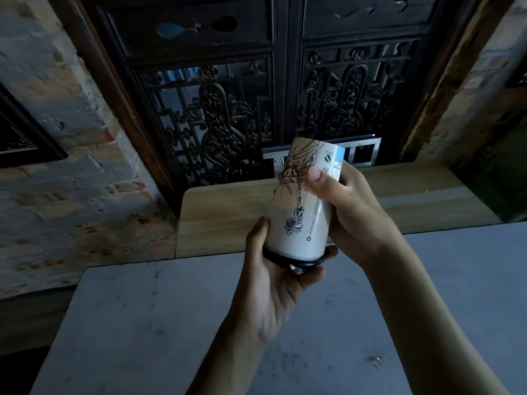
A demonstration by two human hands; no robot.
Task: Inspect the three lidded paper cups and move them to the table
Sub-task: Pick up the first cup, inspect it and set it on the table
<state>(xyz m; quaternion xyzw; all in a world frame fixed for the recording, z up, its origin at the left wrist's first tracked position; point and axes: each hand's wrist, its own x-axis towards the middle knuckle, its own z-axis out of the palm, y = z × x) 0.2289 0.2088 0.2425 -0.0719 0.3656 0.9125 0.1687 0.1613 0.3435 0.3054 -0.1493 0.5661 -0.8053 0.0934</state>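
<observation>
Paper cup (305, 201) held in mid-air above far part of table (171, 323), tipped over, lid (293, 262) at near end, base pointing far and slightly right. Left hand (273, 283) under and left of lid end, cupping it from near side. Right hand (350, 206) on right side of cup, thumb across its upper wall. Wooden board (228, 212) beyond table's far edge, running left to right behind cup. Carved lattice doors (228, 115) upright behind board. Brick wall (71, 155) at far left, left of doors. Metal frame (365, 152) at foot of doors, just behind cup.
</observation>
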